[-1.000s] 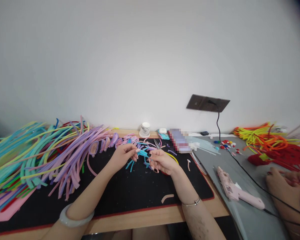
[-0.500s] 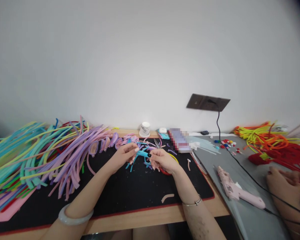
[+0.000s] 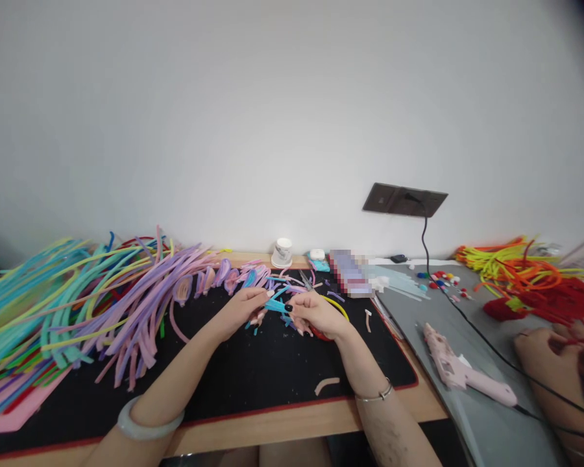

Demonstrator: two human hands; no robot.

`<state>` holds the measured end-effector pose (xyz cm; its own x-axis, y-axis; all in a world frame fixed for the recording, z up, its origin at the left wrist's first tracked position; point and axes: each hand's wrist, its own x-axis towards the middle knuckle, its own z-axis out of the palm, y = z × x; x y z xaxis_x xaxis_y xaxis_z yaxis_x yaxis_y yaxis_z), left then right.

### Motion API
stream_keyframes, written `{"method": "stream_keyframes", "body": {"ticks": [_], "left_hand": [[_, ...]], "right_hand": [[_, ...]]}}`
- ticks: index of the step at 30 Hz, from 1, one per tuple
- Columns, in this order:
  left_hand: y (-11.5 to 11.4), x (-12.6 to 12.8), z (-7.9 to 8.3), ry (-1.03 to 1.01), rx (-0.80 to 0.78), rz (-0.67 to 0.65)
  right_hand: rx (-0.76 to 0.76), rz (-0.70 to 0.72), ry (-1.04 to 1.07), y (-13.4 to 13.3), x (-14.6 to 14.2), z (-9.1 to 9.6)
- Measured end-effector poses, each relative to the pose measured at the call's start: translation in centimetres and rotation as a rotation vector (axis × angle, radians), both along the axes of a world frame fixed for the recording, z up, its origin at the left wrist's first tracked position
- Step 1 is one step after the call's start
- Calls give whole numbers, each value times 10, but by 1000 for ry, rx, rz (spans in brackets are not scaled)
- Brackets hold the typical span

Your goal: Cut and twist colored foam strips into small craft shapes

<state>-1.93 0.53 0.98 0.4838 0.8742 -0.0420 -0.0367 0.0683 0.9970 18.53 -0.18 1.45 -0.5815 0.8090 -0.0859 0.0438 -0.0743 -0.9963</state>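
Between my two hands, over the black mat [image 3: 272, 383], is a short bundle of bright blue pipe cleaners [image 3: 275, 305]. My left hand [image 3: 241, 314] pinches its left end between thumb and fingers. The other end is gripped by my right hand [image 3: 318, 316], thumb on top. Short blue and purple pieces lie on the mat just behind and below the fingers. Scissors [image 3: 306, 279] rest behind my right hand, blades showing. A yellow and red curved piece [image 3: 339, 305] shows beside that hand, partly covered by it.
Long pastel pipe cleaners [image 3: 126, 305] are heaped at left, with rolled bundles [image 3: 221, 274] beside them. A paper cup [image 3: 282, 252] and a phone [image 3: 349, 272] stand behind. On the grey mat at right are a pink glue gun [image 3: 460, 370], its cord, pompoms [image 3: 448, 280] and another person's hand [image 3: 555, 363].
The blue bundle has tilted, and its strands now spread into a V at the left. Both my hands have shifted slightly. The other person's hand has moved a little left.
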Motion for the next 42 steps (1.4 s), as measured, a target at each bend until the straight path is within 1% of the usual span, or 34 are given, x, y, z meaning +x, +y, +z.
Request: {"method": "stream_keyframes", "body": {"ticks": [4,6,10,19,25,29,33,38,42], "left_hand": [[2,2,-4,-52,-54,47],[3,2,-6,-59,-46,52],[5,-1,-8,-60,27,83],[-2,6,-2,23,227,144],[-4,9,-7,79,345,304],[-1,11,-11,55,307,352],[0,12,-10,73,284,374],[0,10,-5,83,261,363],[-1,9,-3,9,227,341]], "right_hand": [[19,7,-3,0,-1,-1],[24,13,1,0,-1,-1],[5,-4,13,1,0,-3],[-41,-29,36,3,-1,-7],[-47,-38,38,1,-3,-4],[-46,-48,31,-1,-5,-1],[-36,-44,29,-1,-5,0],[-24,-58,25,-1,-6,1],[-29,-60,30,-1,-6,0]]}}
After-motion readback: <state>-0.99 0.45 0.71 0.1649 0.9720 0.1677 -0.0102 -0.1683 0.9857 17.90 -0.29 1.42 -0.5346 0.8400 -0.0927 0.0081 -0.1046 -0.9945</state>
